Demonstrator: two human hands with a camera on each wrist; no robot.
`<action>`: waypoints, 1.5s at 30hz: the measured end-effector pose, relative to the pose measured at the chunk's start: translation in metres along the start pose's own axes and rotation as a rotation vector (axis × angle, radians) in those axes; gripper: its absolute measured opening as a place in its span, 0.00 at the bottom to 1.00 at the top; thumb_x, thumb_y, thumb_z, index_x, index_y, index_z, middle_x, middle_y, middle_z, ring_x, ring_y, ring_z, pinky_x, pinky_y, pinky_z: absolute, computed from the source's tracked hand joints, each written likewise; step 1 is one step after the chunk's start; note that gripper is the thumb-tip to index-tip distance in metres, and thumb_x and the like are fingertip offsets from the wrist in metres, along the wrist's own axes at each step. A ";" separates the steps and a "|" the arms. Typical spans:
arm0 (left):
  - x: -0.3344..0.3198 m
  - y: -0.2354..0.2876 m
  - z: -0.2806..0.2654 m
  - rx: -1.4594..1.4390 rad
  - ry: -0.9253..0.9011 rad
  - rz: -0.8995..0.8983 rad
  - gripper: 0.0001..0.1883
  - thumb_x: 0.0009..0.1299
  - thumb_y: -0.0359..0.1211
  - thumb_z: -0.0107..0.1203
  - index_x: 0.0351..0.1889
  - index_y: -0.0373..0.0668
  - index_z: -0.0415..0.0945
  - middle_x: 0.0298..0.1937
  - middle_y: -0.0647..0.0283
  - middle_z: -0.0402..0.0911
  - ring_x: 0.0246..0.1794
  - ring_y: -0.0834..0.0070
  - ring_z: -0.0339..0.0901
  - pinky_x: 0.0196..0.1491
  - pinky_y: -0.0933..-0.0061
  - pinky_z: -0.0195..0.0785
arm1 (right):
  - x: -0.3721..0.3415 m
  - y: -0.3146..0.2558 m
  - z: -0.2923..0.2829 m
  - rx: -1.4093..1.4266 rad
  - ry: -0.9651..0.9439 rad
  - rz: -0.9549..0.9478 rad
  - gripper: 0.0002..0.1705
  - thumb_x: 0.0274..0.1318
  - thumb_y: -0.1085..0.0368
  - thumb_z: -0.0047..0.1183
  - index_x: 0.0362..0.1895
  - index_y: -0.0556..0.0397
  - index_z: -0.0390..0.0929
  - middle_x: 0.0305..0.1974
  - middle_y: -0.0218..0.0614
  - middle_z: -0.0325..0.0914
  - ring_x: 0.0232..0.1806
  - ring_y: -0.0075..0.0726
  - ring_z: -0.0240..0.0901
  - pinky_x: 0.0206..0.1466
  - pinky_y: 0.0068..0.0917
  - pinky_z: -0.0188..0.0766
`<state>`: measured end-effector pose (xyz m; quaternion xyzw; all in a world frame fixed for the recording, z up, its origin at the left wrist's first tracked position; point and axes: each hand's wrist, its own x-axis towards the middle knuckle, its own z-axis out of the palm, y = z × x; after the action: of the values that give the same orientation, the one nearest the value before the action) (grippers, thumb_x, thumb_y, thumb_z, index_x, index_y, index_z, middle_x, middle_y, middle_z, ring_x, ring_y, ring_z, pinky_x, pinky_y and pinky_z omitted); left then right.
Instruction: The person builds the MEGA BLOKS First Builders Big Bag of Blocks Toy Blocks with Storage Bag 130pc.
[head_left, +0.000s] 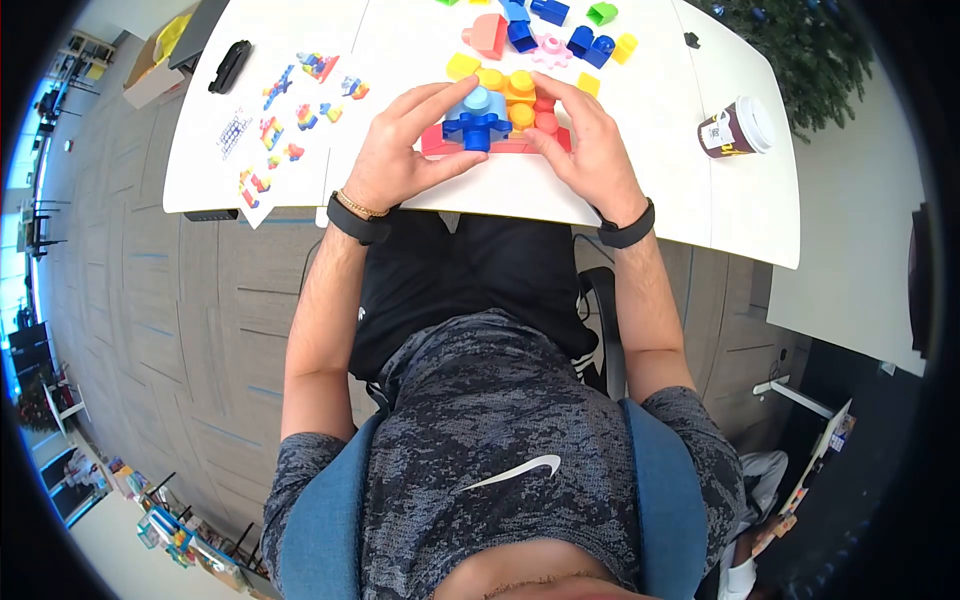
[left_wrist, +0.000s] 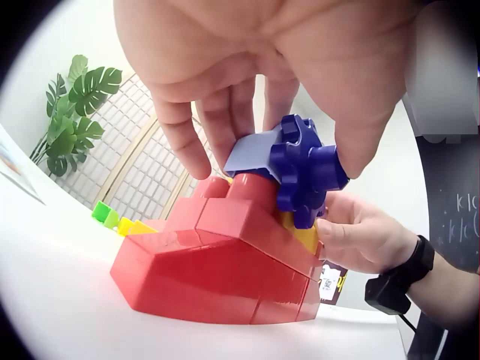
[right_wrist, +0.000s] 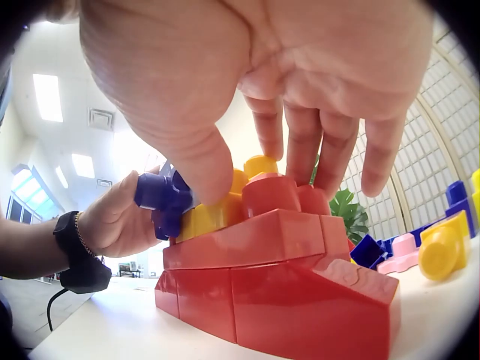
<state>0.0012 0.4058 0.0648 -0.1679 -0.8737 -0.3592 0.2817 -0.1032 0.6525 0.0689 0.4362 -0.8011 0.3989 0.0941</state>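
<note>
A red block base (left_wrist: 217, 277) stands on the table, with yellow blocks (head_left: 521, 88) and red studs on top. At its left end sits a light blue block (head_left: 478, 101) with a dark blue gear-shaped piece (left_wrist: 300, 172) on its side. The left hand (head_left: 400, 150) holds this pair between thumb and fingers, the thumb at the gear's hub. The right hand (head_left: 595, 150) grips the other end, its thumb on the near side by a yellow block (right_wrist: 214, 217) and its fingers on the far side near the red studs.
Loose blue blocks (head_left: 590, 47), a pink gear (head_left: 551, 51), a salmon block (head_left: 486, 36) and several others lie beyond the build. A paper cup (head_left: 737, 128) stands at the right. At the left are a picture sheet (head_left: 290, 125) and a black object (head_left: 230, 67).
</note>
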 end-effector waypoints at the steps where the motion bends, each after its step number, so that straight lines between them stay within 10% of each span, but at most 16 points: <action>1: -0.001 0.000 0.000 0.002 0.002 -0.003 0.40 0.58 0.36 0.80 0.71 0.43 0.78 0.59 0.50 0.85 0.59 0.57 0.85 0.62 0.61 0.78 | 0.001 0.000 0.000 0.002 -0.003 -0.002 0.34 0.59 0.67 0.69 0.70 0.51 0.75 0.58 0.46 0.82 0.59 0.50 0.81 0.65 0.40 0.78; 16: -0.003 -0.002 0.001 -0.029 -0.037 -0.076 0.42 0.58 0.39 0.80 0.72 0.46 0.77 0.64 0.50 0.82 0.62 0.55 0.82 0.63 0.59 0.76 | 0.000 0.000 0.001 -0.008 -0.004 -0.009 0.34 0.59 0.67 0.69 0.70 0.52 0.75 0.59 0.47 0.82 0.60 0.50 0.80 0.66 0.40 0.76; 24: -0.041 -0.005 -0.003 -0.078 0.064 -0.243 0.67 0.51 0.65 0.78 0.82 0.36 0.58 0.74 0.43 0.73 0.76 0.50 0.70 0.73 0.55 0.67 | 0.011 0.001 -0.016 0.045 -0.035 0.034 0.34 0.59 0.62 0.72 0.68 0.54 0.76 0.61 0.47 0.83 0.62 0.50 0.82 0.66 0.40 0.77; 29: -0.082 0.000 0.008 0.022 -0.067 -0.369 0.66 0.51 0.58 0.81 0.79 0.30 0.58 0.74 0.36 0.69 0.75 0.41 0.69 0.75 0.51 0.65 | 0.034 0.036 -0.033 0.097 0.031 0.069 0.29 0.63 0.58 0.70 0.64 0.57 0.80 0.57 0.47 0.86 0.62 0.42 0.83 0.65 0.38 0.77; 45: -0.089 0.003 0.019 0.289 -0.050 -0.356 0.65 0.49 0.56 0.81 0.79 0.30 0.60 0.74 0.39 0.70 0.76 0.44 0.68 0.78 0.49 0.60 | 0.168 0.074 0.046 -0.483 -0.679 -0.201 0.30 0.63 0.55 0.69 0.67 0.48 0.80 0.59 0.43 0.83 0.60 0.46 0.80 0.64 0.38 0.78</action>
<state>0.0657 0.4138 0.0004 0.0222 -0.9386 -0.2702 0.2133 -0.2528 0.5371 0.0812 0.5841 -0.8105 0.0226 -0.0374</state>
